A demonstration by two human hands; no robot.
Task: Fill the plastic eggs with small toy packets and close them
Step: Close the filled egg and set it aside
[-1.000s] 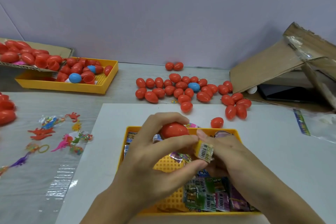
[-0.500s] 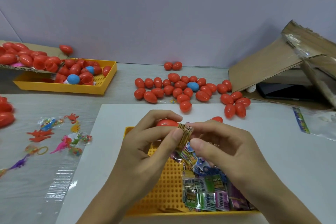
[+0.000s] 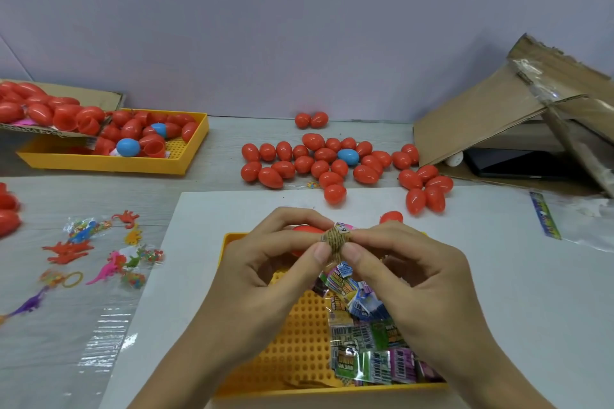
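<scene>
Dozens of closed red plastic eggs [image 3: 327,164] lie finished beyond the yellow tray [image 3: 299,352], while both hands pinch a folded brown toy packet [image 3: 336,239], left hand [image 3: 265,272] also holding a red egg half [image 3: 304,233], right hand [image 3: 408,279] helping, filling unfinished.

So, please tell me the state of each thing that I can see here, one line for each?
left hand: pinches the packet, red egg behind its fingers
right hand: pinches the packet
small packet: rolled up, held above the near tray
red egg: mostly hidden, open or closed unclear
near yellow tray: holds flat packets at its right side
loose eggs: closed, lying on the table
far yellow tray: holds eggs, some open halves
</scene>
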